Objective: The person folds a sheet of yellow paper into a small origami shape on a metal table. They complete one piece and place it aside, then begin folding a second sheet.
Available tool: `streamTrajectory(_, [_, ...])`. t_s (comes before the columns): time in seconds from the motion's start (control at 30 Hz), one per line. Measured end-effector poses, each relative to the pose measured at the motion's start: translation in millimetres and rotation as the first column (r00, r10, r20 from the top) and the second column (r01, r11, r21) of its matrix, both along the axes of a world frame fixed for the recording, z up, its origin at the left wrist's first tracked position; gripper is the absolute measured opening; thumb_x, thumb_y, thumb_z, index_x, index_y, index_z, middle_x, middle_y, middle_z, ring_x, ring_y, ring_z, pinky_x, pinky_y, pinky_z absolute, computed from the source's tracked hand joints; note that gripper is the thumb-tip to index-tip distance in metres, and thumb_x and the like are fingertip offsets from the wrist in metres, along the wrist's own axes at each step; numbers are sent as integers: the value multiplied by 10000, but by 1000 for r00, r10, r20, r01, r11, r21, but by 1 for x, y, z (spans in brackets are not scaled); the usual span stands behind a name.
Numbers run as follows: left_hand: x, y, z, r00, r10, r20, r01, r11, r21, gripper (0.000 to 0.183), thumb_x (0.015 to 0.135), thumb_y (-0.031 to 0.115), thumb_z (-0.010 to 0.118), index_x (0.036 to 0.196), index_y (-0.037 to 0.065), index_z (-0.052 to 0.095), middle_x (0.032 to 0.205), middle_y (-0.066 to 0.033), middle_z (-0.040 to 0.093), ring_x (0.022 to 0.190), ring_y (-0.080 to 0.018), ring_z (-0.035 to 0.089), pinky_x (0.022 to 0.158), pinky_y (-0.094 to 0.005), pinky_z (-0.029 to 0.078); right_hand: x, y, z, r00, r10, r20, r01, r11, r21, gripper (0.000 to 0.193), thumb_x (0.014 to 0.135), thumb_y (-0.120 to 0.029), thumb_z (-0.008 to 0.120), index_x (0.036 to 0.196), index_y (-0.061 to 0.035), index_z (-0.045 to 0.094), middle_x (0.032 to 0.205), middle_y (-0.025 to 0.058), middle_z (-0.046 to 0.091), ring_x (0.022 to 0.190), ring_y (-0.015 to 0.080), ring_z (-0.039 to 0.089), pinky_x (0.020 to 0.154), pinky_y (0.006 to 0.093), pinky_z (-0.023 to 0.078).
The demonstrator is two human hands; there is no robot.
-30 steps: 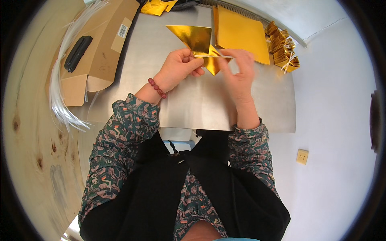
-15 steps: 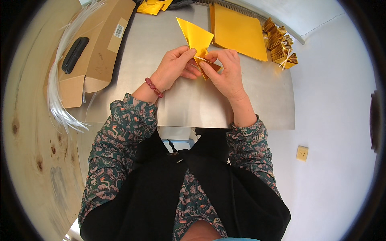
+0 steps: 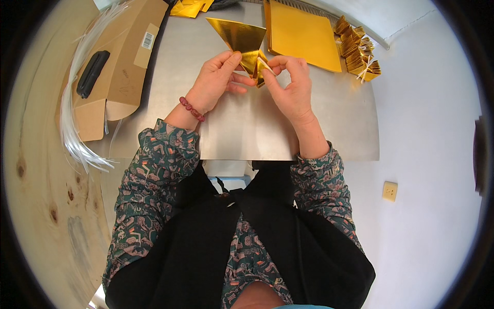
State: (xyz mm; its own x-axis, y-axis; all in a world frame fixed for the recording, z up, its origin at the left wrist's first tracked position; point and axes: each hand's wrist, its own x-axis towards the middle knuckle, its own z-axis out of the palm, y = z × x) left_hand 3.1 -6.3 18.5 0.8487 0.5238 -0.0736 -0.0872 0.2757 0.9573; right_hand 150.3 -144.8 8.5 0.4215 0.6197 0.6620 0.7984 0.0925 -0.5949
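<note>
Between my two hands, above the metal table, is a sheet of gold foil paper with a wide pointed flap on the left and a narrower folded part on the right. My left hand pinches its lower left edge between thumb and fingers. The folded part is gripped by the thumb and forefinger of my right hand. A thin pale edge shows along the fold at my right fingertips. The underside of the paper and some fingertips are hidden.
A stack of gold paper lies at the far right, beside bundles of pleated gold paper tied with white strips. At left, a cardboard box carries a black handled tool and white plastic strips. Folded gold pieces lie at the back.
The gold paper has tilted and its wide flap has swung left, now looking darker. The folded part at my right fingers has turned more upright. My left hand has shifted slightly left and up.
</note>
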Motion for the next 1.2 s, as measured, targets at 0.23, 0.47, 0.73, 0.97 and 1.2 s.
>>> streamTrajectory(0.23, [1, 3, -6, 999, -34, 20, 31, 993, 113, 365, 1104, 369, 541, 1256, 62, 666, 1115, -46, 721, 901, -144, 741, 697, -235, 578, 1, 3, -2, 997, -78, -17, 79, 995, 58, 168, 807, -66, 776, 946, -105, 689, 872, 2, 676, 920, 237, 576, 868, 382, 448])
streamTrajectory(0.47, [0, 11, -11, 1000, -29, 9, 26, 967, 252, 361, 1088, 370, 573, 1176, 46, 705, 1032, -30, 739, 940, -106, 712, 756, -243, 555, -3, 3, 0, 995, 70, -77, -69, 997, 18, 197, 816, -62, 777, 997, -75, 700, 947, 31, 707, 974, 231, 607, 892, 354, 500])
streamTrajectory(0.73, [-1, 9, -12, 990, -125, 60, 105, 960, 258, 267, 1022, 203, 703, 1227, 33, 685, 1079, -14, 721, 940, -72, 650, 775, -234, 538, -6, 1, -1, 979, 92, -181, -100, 994, -37, 250, 889, -29, 772, 1119, -40, 674, 1046, 53, 684, 980, 132, 668, 847, 262, 551])
streamTrajectory(0.97, [0, 9, -14, 999, -35, 38, 29, 985, 168, 272, 1009, 186, 716, 1244, 52, 689, 1077, -3, 719, 896, -51, 619, 758, -215, 515, -9, 3, -1, 965, 125, -231, -132, 991, -12, 231, 904, -39, 771, 1113, -36, 674, 1083, 60, 679, 1006, 126, 679, 845, 270, 581])
streamTrajectory(1.2, [-1, 16, -11, 999, -37, -7, 38, 985, 169, 265, 1002, 187, 720, 1241, 75, 695, 1081, 19, 723, 903, -48, 632, 741, -195, 502, -8, 4, 0, 973, 102, -205, -104, 995, 6, 362, 904, -52, 772, 1240, -34, 638, 1140, 66, 689, 1032, 145, 660, 904, 281, 556])
